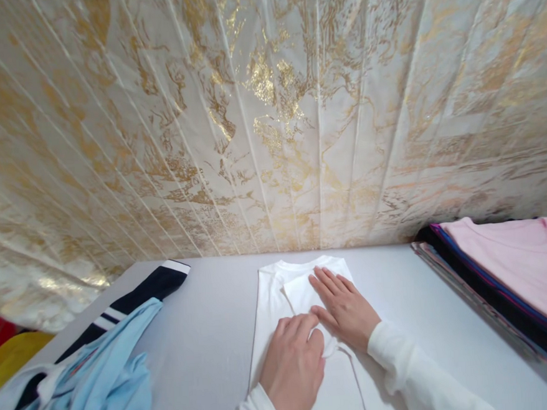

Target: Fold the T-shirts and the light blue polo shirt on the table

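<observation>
A white shirt (267,318) lies lengthwise on the table before me, its neckline at the far end and one side folded inward over the middle. My right hand (349,309) rests flat on the folded part, fingers stretched out and thumb apart. Closer to me, my left hand (294,366) is closed on the shirt's cloth with curled fingers, its fingertips partly hidden. The thumb of my right hand comes close to the knuckles of my left. Beneath the hands the cloth bunches into a few creases.
On the right stands a stack of folded clothes (485,290) with a pink shirt (516,257) on top. Rumpled light blue clothing (111,372) and a dark striped garment (139,295) lie at the left. A gold-patterned curtain (269,136) hangs behind the table (203,341).
</observation>
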A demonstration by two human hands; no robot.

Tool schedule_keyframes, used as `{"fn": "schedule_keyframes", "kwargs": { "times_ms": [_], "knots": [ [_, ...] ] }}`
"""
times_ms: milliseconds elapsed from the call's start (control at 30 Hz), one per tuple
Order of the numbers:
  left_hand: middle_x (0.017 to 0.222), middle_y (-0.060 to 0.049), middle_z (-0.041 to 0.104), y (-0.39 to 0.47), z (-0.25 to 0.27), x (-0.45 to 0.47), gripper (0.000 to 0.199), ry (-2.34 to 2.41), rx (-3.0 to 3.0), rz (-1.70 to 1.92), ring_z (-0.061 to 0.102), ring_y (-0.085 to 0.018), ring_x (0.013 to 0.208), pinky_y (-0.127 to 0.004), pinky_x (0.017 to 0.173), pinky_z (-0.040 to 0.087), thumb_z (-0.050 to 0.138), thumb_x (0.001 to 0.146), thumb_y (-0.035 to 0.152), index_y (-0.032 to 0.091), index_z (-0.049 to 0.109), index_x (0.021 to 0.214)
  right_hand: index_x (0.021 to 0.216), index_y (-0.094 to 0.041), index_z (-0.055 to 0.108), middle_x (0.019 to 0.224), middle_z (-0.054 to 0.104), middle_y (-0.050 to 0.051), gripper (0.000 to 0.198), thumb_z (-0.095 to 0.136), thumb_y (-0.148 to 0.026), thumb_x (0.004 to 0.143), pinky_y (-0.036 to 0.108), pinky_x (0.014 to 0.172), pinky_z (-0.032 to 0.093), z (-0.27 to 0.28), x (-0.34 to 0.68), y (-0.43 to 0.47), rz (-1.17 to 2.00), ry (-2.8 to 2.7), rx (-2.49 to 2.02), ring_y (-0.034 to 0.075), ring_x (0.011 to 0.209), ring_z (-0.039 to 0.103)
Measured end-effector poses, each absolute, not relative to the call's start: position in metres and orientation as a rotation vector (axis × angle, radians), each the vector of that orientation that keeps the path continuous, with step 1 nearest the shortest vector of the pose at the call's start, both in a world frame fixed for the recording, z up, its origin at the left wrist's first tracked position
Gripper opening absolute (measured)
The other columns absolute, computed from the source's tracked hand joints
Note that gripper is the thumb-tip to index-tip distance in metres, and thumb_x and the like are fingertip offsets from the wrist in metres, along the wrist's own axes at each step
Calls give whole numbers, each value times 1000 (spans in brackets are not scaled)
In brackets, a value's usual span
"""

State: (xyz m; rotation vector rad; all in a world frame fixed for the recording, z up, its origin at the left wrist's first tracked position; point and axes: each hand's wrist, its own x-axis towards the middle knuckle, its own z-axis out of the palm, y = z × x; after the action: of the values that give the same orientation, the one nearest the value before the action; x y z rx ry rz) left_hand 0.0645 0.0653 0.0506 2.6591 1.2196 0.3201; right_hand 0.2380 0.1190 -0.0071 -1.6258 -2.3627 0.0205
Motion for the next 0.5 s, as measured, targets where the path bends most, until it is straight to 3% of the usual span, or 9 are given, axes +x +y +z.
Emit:
{"fn": "schedule_keyframes", "kwargs": {
  "times_ms": [167, 233, 333, 500],
  "knots": [
    [99, -2, 59, 74, 49, 63, 7, 1238, 2576, 402, 53, -20, 97, -37, 87, 41, 52, 86, 13, 20, 54, 83, 143, -12, 32, 151, 22, 13, 64, 37, -51, 92, 45, 110, 26, -6, 242, 116, 16, -2326, -1591, 26, 140, 16],
    [113, -3, 59, 80, 43, 60, 18, 1225, 2586, 453, 52, -19, 107, -37, 93, 39, 48, 87, 11, 21, 55, 100, 144, -13, 27, 151, 23, 12, 60, 32, -46, 94, 44, 109, 29, -8, 245, 117, 50, -2261, -1547, 23, 140, 16],
    [138, -6, 45, 91, 33, 54, 38, 1226, 2634, 418, 37, -21, 129, -40, 103, 32, 49, 87, 16, 22, 47, 124, 144, -12, 27, 150, 26, 12, 54, 29, -38, 96, 41, 108, 30, -10, 247, 118, 61, -2230, -1526, 21, 139, 20],
    [147, -9, 33, 99, 32, 49, 46, 1350, 2620, 223, 25, -25, 136, -48, 106, 25, 49, 88, 24, 19, 42, 133, 141, -14, 36, 149, 30, 12, 57, 38, -44, 93, 44, 110, 24, -11, 240, 117, -34, -2332, -1589, 25, 139, 20]
  ]
}}
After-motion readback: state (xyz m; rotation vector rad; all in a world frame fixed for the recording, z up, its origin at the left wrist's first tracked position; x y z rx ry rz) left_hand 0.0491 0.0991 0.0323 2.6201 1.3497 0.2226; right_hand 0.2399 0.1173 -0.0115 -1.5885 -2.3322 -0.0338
